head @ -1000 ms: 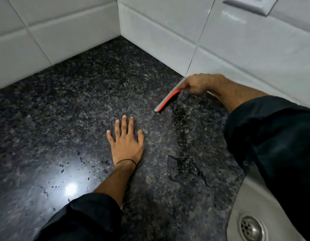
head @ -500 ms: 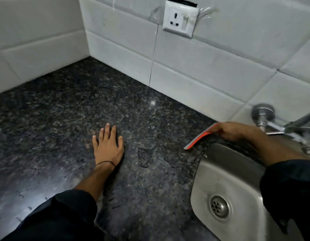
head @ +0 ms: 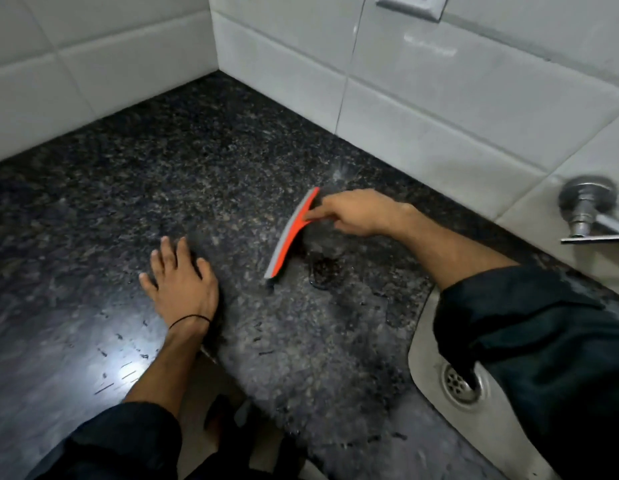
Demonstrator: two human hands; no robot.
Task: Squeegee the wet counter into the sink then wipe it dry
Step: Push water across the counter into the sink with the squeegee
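An orange and grey squeegee (head: 291,233) stands with its blade on the dark speckled granite counter (head: 169,161), in the middle of the view. My right hand (head: 356,212) grips its handle from the right. A small puddle (head: 323,270) lies just right of the blade's near end, with streaks of water trailing toward the steel sink (head: 429,344) at the lower right. My left hand (head: 183,282) rests flat on the counter, fingers spread, left of the squeegee and apart from it.
White tiled walls (head: 422,98) meet in a corner behind the counter. A wall socket (head: 410,5) sits at the top edge. A chrome tap (head: 585,209) juts out at the right above the sink, whose drain (head: 460,384) shows. Droplets glint at the lower left.
My right hand has carried the squeegee from the sink's edge back left onto the counter, blade now lengthwise toward me. The view has swung left. My left hand stays flat.
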